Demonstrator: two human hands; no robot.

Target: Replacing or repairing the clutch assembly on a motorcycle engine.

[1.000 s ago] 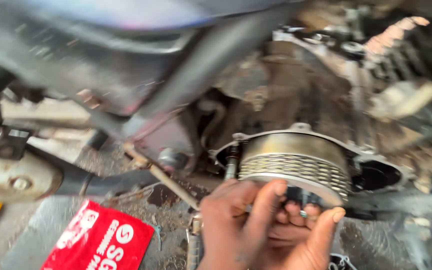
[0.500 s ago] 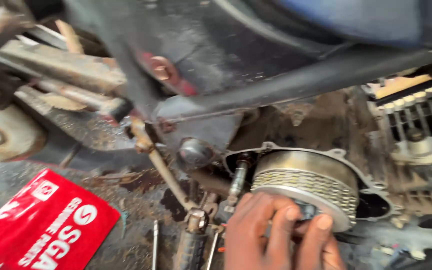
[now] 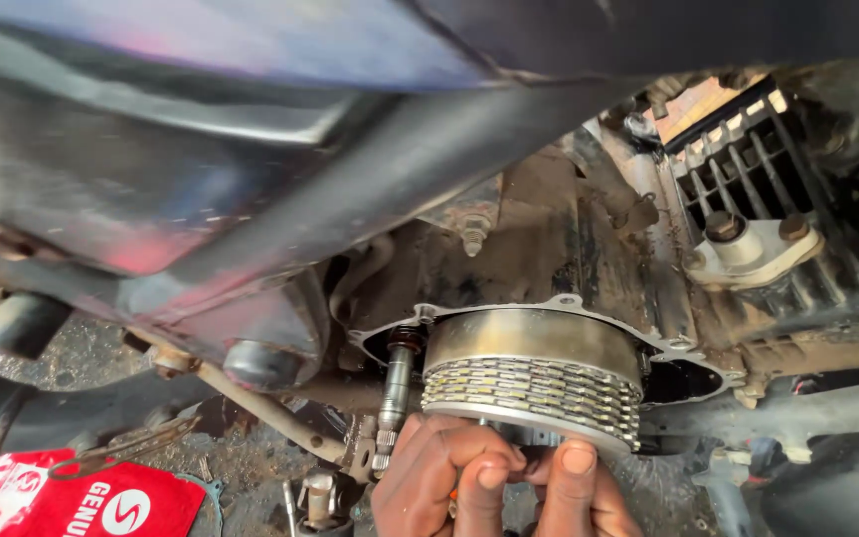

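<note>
Below the clutch pack (image 3: 534,383), at the bottom edge of the view: both my hands, pressed together against its lower face.

Clutch pack: round metal drum with stacked ribbed plates around its lower band, seated in the open side of the engine case (image 3: 549,249), face toward me.

Left hand (image 3: 444,477): fingers curled in tight under the clutch pack's lower left rim, knuckles just beside the splined shaft (image 3: 393,393). What it grips is hidden behind the fingers; I cannot tell.

Right hand (image 3: 579,487): thumb up, its nail touching the clutch pack's bottom rim; the other fingers fold under, out of sight. Whether it holds anything I cannot tell.

Splined shaft: upright steel rod, immediately left of the clutch pack.

Cooling fins (image 3: 748,169): well above and right of the clutch pack.

Red packet (image 3: 82,497): on the ground, far left of the clutch pack, partly under a flat gasket (image 3: 121,452).
</note>
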